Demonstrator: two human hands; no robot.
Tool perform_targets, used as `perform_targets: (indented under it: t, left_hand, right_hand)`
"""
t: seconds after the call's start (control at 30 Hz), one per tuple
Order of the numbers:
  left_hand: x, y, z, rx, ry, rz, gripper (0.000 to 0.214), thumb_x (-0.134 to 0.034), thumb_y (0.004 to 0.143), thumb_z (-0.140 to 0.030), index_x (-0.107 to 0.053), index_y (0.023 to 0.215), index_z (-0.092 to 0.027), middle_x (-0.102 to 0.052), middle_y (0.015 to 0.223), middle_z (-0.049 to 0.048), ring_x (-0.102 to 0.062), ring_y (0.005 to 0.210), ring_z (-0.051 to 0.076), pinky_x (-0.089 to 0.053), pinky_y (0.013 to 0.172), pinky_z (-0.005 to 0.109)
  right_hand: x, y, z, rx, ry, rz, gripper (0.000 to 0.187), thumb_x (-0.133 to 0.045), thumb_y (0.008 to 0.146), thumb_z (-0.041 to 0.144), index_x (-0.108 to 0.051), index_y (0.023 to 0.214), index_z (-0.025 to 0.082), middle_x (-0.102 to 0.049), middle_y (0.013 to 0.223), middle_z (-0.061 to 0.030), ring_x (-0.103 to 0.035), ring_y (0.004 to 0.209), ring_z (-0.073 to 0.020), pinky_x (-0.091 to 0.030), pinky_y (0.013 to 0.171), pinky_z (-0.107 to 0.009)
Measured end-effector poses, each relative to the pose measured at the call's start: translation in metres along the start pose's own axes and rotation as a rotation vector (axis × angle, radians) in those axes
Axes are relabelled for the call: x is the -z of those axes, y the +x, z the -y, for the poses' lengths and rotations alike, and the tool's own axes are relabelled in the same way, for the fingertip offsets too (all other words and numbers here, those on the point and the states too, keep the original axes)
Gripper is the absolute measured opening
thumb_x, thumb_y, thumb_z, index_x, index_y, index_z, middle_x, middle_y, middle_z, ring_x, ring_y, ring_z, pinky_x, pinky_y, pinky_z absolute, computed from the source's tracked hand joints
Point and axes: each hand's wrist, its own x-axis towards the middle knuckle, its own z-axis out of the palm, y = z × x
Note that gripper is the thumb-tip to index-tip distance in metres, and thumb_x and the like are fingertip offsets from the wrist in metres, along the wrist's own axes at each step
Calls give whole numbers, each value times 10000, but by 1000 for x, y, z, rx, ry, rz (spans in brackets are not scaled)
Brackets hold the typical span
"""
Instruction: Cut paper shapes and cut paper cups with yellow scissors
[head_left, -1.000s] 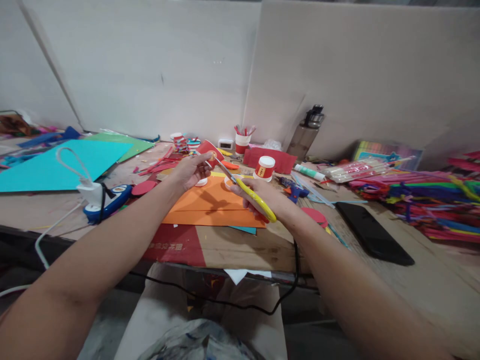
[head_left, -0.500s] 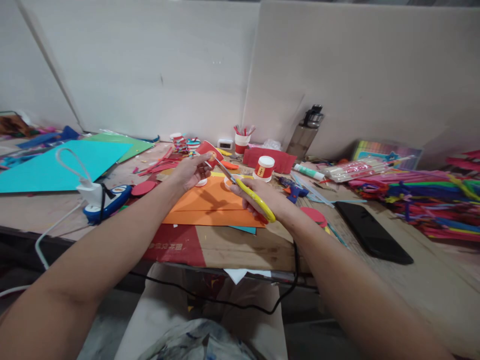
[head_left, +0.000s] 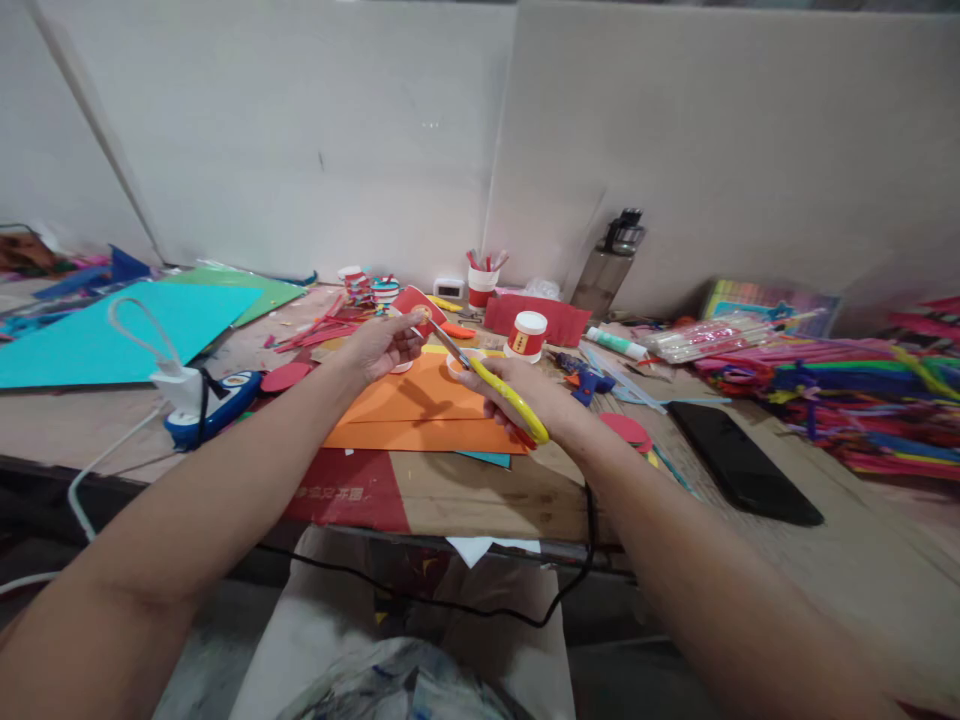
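Observation:
Between the thumb and fingers of my left hand is a red paper cup piece with a gold print, held up above the table. My right hand grips yellow-handled scissors, whose blades reach up and left to the edge of the red piece. Whether the blades are parted I cannot make out. Beneath both hands lie orange sheets, with white rings or rims on them, partly hidden by my fingers. Just beyond my right hand a red and white paper cup stands upside down.
A blue and white device with a cable sits left, near turquoise card. Right are a black phone, a glue gun and bundled pipe cleaners. A bottle leans at the back wall.
The red piece has turned slightly in my left fingers, and its gold print is now more covered. Both hands stay in nearly the same place, with the scissors still at its edge.

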Motion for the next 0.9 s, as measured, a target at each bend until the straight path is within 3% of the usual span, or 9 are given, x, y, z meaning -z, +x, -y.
perform_targets:
  t: [0.27,0.9]
  left_hand:
    - [-3,-4,-4,77,21,-58,32,-649,788,-105,-647,759,-90,-651,673,64,-643,619,124,-503,553,216]
    - [-3,-2,-1,60,21,-46,47,-676,756,-82,-640,726,-81,-648,674,60,-627,584,108,-506,518,205]
  right_hand:
    - [1,-1,0,-13,-88,5,549,-472,827,713,-614,1058,236,-578,594,18,-517,394,-84,-388,323,-169]
    - [0,2,2,-69,-112,19,547,-475,827,710,-609,1035,222,-591,581,12,-529,398,-94,-395,331,-177]
